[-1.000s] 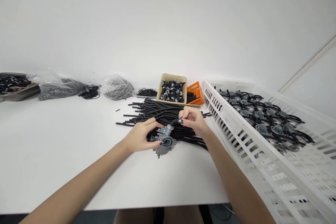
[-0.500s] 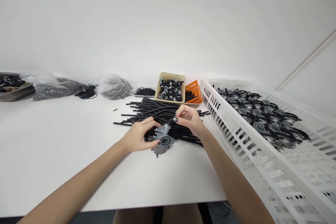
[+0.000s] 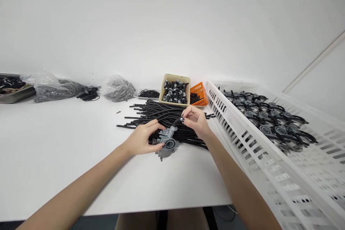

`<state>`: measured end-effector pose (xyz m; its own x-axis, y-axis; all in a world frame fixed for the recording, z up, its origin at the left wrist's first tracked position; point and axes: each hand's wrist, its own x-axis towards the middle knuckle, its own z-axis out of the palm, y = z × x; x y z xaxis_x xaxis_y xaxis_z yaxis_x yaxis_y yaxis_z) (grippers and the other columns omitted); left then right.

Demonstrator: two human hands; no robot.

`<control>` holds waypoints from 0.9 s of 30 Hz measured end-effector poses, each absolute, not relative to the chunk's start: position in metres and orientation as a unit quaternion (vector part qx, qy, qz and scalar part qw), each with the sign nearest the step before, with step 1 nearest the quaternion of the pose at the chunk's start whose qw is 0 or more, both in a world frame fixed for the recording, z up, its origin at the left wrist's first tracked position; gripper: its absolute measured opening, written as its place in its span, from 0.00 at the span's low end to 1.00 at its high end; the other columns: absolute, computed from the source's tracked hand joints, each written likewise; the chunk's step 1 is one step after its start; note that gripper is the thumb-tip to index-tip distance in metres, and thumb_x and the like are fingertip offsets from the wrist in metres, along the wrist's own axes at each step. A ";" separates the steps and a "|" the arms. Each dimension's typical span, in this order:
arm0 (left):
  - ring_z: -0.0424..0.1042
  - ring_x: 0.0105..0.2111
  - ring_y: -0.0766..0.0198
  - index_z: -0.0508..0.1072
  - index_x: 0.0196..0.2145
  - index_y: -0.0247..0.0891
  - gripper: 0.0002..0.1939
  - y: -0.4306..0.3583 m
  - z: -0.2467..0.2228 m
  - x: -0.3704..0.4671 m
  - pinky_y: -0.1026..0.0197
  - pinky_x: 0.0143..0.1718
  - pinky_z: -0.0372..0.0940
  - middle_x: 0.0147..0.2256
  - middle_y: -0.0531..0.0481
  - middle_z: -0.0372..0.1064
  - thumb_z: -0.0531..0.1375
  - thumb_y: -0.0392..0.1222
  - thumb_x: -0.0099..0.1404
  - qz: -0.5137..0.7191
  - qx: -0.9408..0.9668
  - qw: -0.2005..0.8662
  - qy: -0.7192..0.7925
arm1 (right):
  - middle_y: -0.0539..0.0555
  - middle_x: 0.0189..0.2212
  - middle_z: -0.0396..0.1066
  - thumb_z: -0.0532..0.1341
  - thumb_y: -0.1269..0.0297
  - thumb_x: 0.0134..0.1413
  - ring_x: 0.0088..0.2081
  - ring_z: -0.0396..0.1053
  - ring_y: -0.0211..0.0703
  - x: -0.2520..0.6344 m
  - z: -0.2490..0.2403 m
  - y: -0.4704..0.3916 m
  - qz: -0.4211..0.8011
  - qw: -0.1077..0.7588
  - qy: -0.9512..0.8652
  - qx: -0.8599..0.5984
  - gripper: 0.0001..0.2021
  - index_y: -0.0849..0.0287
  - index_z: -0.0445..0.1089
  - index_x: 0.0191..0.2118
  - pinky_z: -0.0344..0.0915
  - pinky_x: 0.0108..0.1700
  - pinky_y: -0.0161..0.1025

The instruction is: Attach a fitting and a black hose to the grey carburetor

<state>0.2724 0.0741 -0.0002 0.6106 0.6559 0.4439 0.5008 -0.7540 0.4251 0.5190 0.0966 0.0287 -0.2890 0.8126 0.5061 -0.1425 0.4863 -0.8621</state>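
Note:
A grey metal carburetor [image 3: 167, 143] is gripped by my left hand [image 3: 144, 138], thumb near its round bore and fingers over the far side. From its upper end sticks out a short black rubber piece [image 3: 177, 122]. My right hand [image 3: 196, 120] pinches the free end of that rubber piece between thumb and forefinger. Behind and beneath the carburetor spreads a pile of black hoses [image 3: 159, 111] on the white table [image 3: 64, 143].
A cream bin [image 3: 163, 101] of black-and-silver caps and an orange basket [image 3: 204, 99] stand behind the hoses. At right, a white crate [image 3: 242, 129] holds rows of carburetors [image 3: 265, 129]. Plastic bags [image 3: 118, 90] of small parts and a metal tray [image 3: 16, 95] line the wall.
My right hand has shifted slightly right, and more of the black rubber piece shows, bent toward it. My left hand keeps its hold on the carburetor.

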 end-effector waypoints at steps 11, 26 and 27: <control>0.68 0.32 0.63 0.70 0.48 0.39 0.19 0.073 0.001 0.273 0.63 0.33 0.61 0.38 0.49 0.68 0.62 0.47 0.59 0.293 0.889 0.134 0.326 | 0.48 0.24 0.66 0.69 0.62 0.47 0.26 0.62 0.36 0.516 0.030 0.092 0.444 0.509 -0.694 -0.249 0.09 0.58 0.68 0.26 0.59 0.29 0.36; 0.67 0.31 0.63 0.70 0.48 0.39 0.20 0.075 0.000 0.273 0.63 0.32 0.61 0.37 0.49 0.67 0.62 0.49 0.60 0.299 0.889 0.129 0.322 | 0.47 0.22 0.65 0.65 0.69 0.43 0.25 0.61 0.36 0.511 0.032 0.088 0.380 0.557 -0.683 -0.280 0.07 0.56 0.65 0.24 0.60 0.28 0.37; 0.67 0.31 0.63 0.70 0.48 0.39 0.20 0.075 0.000 0.273 0.63 0.32 0.61 0.37 0.49 0.67 0.62 0.49 0.60 0.298 0.889 0.129 0.323 | 0.47 0.23 0.65 0.65 0.69 0.43 0.25 0.61 0.36 0.510 0.032 0.087 0.373 0.565 -0.682 -0.276 0.07 0.56 0.65 0.25 0.60 0.28 0.37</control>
